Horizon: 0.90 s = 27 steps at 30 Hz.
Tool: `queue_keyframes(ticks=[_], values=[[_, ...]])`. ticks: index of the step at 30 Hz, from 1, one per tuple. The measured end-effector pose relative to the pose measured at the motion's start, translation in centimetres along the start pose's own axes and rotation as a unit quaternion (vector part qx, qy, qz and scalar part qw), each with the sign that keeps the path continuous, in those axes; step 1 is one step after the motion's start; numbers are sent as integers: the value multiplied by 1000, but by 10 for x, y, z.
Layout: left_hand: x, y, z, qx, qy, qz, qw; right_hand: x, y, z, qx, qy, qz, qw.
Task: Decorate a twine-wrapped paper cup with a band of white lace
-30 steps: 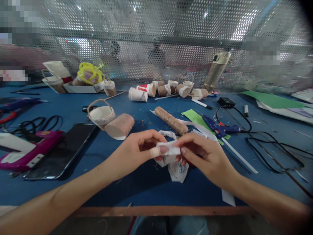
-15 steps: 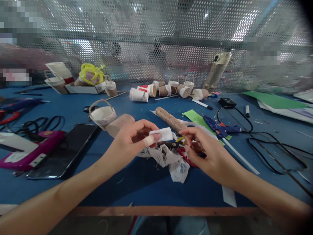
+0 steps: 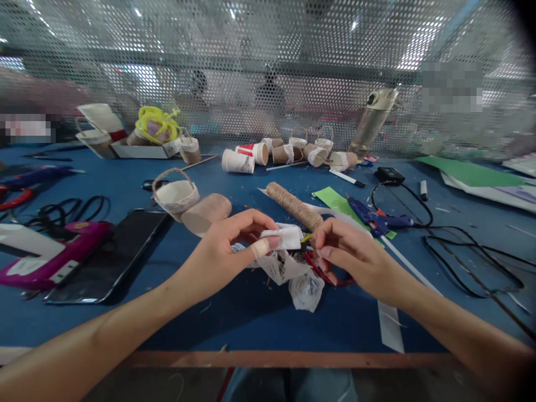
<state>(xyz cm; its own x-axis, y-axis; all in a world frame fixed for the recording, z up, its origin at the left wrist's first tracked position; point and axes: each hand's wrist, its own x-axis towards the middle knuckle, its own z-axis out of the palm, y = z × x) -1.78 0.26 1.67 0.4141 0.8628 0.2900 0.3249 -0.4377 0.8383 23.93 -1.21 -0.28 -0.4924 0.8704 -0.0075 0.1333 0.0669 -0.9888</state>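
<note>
My left hand (image 3: 228,248), a plaster on its thumb, pinches a small folded white strip (image 3: 287,237) above a crumpled heap of white lace scraps (image 3: 299,276). My right hand (image 3: 349,257) is closed round red-handled scissors (image 3: 330,276), whose tip with a yellow bit meets the strip's right edge. Just behind both hands lies a spool of brown twine (image 3: 293,205). To the left stand a small cup basket with a handle (image 3: 176,192) and a twine-wrapped cup (image 3: 207,212) on its side.
A blue glue gun (image 3: 372,218) with a black cable lies right, beside green paper (image 3: 335,200). A black phone (image 3: 113,254) and a pink case (image 3: 54,257) lie left. Several paper cups (image 3: 285,152) and a metal bottle (image 3: 372,120) stand by the perforated back screen.
My right hand let go of the strip, dropped to the red scissors and closed on them. It has now brought them up to the strip, which my left hand keeps pinched.
</note>
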Motion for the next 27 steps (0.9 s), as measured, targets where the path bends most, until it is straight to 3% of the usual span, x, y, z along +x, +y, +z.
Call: queue_keyframes(ticks=[5,10,14,21,27], values=[[-4,-2,4,57,-15,104,993,-1,-2,7,15,-30,13,999],[-7,-4,8,74,-52,201,975,-6,-5,13,-209,-30,-57,976],[-9,-3,14,90,-65,239,965,-4,-2,17,-290,-22,-86,953],[-11,-8,20,153,-49,251,955,-2,0,21,-300,-17,-144,943],[-12,-10,19,212,-29,319,923,-3,1,23,-315,-22,-162,935]])
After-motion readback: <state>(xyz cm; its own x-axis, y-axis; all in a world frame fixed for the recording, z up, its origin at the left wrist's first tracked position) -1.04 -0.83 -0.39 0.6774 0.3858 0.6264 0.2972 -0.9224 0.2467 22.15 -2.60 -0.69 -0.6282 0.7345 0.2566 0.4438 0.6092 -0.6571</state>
